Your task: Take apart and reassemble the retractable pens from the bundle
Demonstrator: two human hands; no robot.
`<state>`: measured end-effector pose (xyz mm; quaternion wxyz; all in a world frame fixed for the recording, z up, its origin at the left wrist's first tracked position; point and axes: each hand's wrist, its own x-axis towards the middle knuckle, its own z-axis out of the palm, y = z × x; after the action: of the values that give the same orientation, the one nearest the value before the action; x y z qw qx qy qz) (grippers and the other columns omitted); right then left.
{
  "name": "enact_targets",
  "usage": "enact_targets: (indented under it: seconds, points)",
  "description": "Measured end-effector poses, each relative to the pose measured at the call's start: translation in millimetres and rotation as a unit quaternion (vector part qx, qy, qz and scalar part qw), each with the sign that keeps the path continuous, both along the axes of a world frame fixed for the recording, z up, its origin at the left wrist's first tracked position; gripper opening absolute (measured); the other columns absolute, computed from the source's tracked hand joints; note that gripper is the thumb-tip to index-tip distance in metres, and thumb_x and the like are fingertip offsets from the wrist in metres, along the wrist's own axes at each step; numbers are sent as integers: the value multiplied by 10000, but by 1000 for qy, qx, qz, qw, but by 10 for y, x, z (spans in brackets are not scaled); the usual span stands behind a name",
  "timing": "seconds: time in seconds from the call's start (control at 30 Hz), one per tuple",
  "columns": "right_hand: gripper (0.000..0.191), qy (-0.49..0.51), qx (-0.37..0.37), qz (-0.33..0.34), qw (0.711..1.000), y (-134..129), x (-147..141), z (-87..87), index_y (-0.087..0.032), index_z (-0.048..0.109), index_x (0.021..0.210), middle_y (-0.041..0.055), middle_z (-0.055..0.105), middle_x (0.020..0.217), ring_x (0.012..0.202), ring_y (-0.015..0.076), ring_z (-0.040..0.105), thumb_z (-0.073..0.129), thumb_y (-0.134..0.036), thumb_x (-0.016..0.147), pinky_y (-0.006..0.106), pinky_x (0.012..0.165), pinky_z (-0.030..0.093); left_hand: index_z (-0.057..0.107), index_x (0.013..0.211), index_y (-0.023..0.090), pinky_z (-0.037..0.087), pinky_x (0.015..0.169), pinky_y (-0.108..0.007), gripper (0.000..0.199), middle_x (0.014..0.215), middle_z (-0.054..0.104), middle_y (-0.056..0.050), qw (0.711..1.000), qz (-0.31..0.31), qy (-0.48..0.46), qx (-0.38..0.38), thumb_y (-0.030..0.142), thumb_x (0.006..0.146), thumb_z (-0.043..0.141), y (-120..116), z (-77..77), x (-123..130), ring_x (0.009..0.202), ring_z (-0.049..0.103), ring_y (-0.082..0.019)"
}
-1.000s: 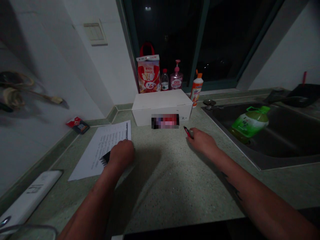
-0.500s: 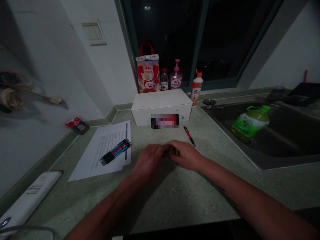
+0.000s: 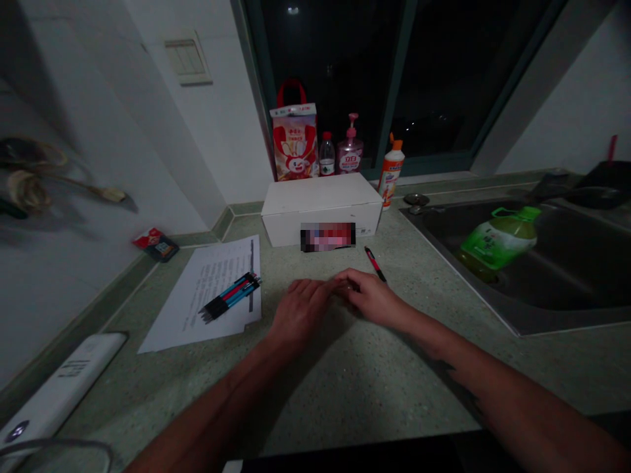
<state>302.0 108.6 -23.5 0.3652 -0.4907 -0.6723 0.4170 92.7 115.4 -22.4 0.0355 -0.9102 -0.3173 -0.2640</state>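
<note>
My left hand (image 3: 302, 309) and my right hand (image 3: 367, 295) meet over the middle of the counter, fingertips together. Both have curled fingers, and whatever lies between them is hidden. Just beyond the right hand lies a red and black pen (image 3: 375, 264). Left of my hands, several blue, red and black pens (image 3: 229, 298) lie in a bunch on printed paper sheets (image 3: 182, 322). A white box (image 3: 320, 197) stands behind the hands, with a blurred dark and red item (image 3: 328, 237) at its front.
On the right is a metal sink (image 3: 532, 289) holding a green jug (image 3: 500, 240). A bag (image 3: 294, 141), a small bottle (image 3: 327, 156), a pump bottle (image 3: 350, 151) and an orange-capped bottle (image 3: 392, 172) stand by the window. A white power strip (image 3: 64, 384) lies at the left, near a small packet (image 3: 156, 244).
My right hand's fingers have drawn closer over the left fingertips, and the gap between the hands has narrowed. The whole view has shifted slightly.
</note>
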Motion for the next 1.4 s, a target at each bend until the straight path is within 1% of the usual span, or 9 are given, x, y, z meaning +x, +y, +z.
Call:
enact_targets:
  seconds: [0.13, 0.27, 0.47, 0.73, 0.83, 0.97, 1.07, 1.17, 1.4]
  points:
    - [223, 51, -58, -24, 997, 114, 145, -18, -152, 686, 1133, 38, 699, 847, 651, 138, 632, 591, -208, 940, 246, 571, 511, 710, 1097, 188, 513, 857, -385, 123, 996, 759, -68, 997, 73, -4, -26, 193, 998, 639, 62, 59, -86, 943, 691, -246]
    - [251, 23, -52, -9, 998, 163, 242, -37, -154, 712, 1171, 25, 687, 815, 669, 135, 632, 586, -223, 965, 254, 633, 537, 734, 1040, 187, 511, 850, -378, 98, 978, 760, -65, 995, 86, -12, -47, 188, 987, 651, 103, 79, -128, 932, 673, -243]
    - [222, -49, -12, 76, 996, 102, 188, -57, -177, 758, 1081, 34, 715, 841, 698, 144, 631, 558, -234, 1002, 270, 669, 514, 763, 1005, 189, 528, 853, -349, 112, 944, 769, -59, 993, 48, -72, -80, 176, 976, 655, 124, 16, -101, 921, 681, -219]
    - [170, -160, 136, 27, 977, 41, 176, 97, -236, 771, 1066, 67, 746, 1043, 1004, 223, 678, 628, -213, 977, 355, 908, 503, 799, 909, 206, 530, 787, -312, 286, 808, 763, -25, 944, 140, -112, -277, 228, 1021, 536, 92, 52, -30, 811, 711, -198]
    - [196, -171, 107, 56, 978, 44, 151, 62, -241, 764, 1111, 67, 752, 1061, 1005, 224, 687, 600, -226, 1003, 355, 905, 504, 800, 976, 202, 541, 840, -334, 216, 892, 776, -40, 951, 113, -128, -258, 222, 991, 586, 104, 10, -30, 880, 710, -213]
    - [242, -184, 86, 67, 977, 48, 115, 6, -212, 761, 970, 50, 732, 897, 871, 201, 683, 532, -225, 1047, 327, 830, 501, 789, 1036, 200, 547, 901, -353, 176, 989, 780, -49, 962, 67, -144, -223, 150, 923, 664, 124, -81, -20, 963, 703, -226]
    - [120, -176, 124, 36, 976, 48, 112, -18, -202, 744, 1012, 65, 726, 1001, 959, 208, 676, 633, -172, 976, 320, 855, 493, 786, 1025, 191, 548, 895, -354, 174, 984, 780, -55, 957, 75, -154, -233, 139, 930, 650, 118, -101, 5, 943, 703, -221]
    - [157, -172, 124, 19, 977, 52, 110, -52, -202, 729, 1049, 62, 736, 1053, 1000, 216, 678, 684, -124, 921, 321, 870, 488, 791, 1006, 186, 539, 864, -345, 176, 951, 778, -54, 952, 96, -142, -255, 168, 961, 622, 101, -71, 26, 918, 702, -220]
    - [243, -178, 96, 74, 977, 65, 108, -87, -203, 748, 953, 64, 744, 936, 897, 215, 686, 536, -255, 1061, 333, 822, 495, 794, 1009, 184, 503, 883, -345, 196, 972, 777, -65, 954, 91, -118, -261, 201, 981, 600, 106, -53, 29, 947, 686, -232]
